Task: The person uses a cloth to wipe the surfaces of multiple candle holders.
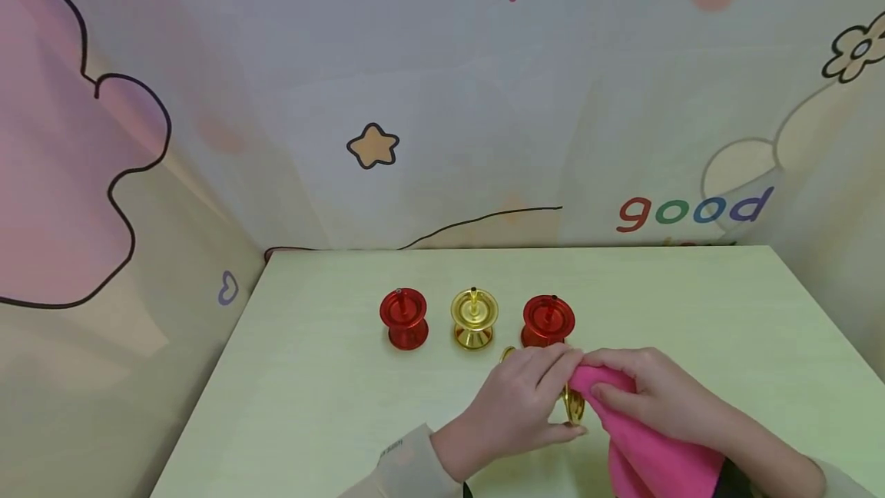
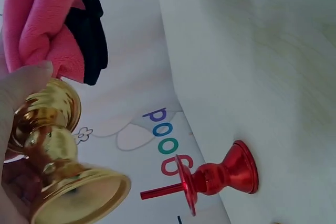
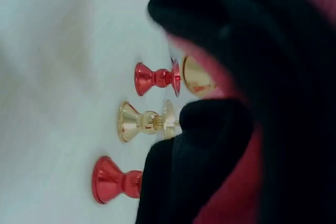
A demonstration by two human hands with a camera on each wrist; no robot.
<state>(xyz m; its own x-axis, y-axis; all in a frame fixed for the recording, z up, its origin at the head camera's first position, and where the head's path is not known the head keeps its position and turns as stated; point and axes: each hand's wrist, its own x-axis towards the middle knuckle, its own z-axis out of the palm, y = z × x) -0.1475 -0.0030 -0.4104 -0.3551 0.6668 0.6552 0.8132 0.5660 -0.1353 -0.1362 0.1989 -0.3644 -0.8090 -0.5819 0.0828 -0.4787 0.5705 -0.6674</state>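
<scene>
Tilted in my left hand [image 1: 515, 406] is a gold candlestick [image 2: 52, 145], its hollow base facing the left wrist camera. In the head view the hand covers much of it, though part of its gold rim [image 1: 575, 406] shows. My right hand [image 1: 667, 398] pinches a pink cloth [image 1: 650, 448] with black edging and presses it against the candlestick's end. Just beyond the hands stands a red candlestick [image 1: 548, 319], its lower part partly covered by the left hand. Black folds of the cloth [image 3: 205, 156] fill much of the right wrist view and hide the right fingers.
Upright in the same row are a gold candlestick [image 1: 474, 319] in the middle and another red candlestick [image 1: 404, 319] at left, both with thin spikes on top. They stand on a pale table [image 1: 325, 406]. A printed backdrop [image 1: 442, 98] rises behind its far edge.
</scene>
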